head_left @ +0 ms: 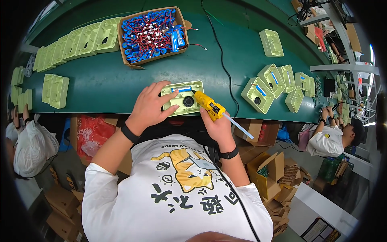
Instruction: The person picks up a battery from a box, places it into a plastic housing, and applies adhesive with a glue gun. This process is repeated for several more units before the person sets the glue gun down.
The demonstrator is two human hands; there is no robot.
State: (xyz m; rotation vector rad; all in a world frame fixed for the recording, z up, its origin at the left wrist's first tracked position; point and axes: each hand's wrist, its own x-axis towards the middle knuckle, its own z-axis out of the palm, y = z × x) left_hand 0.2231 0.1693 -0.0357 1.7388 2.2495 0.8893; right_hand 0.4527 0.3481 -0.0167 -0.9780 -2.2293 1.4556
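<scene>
A pale green plastic housing (196, 85) lies at the bench's near edge in front of me, its open side up. Inside it are a blue cylindrical battery (181, 89) along the far wall and a round black speaker-like part (188, 101). My left hand (152, 101) spans the housing's left end, fingers apart, with a fingertip at the battery and the thumb lower on the housing. My right hand (217, 128) is wrapped round a yellow glue gun (207, 104). Its dark nozzle points at the battery's right end, and a pale glue stick (238, 126) sticks out behind.
Beyond the housing stands a cardboard box (135, 61) of blue batteries with red-and-black leads. Several green housings (87, 39) line the far left; others (260, 94) with batteries sit at right. A black cable (221, 52) crosses the bench. Other people (328, 139) work at both sides.
</scene>
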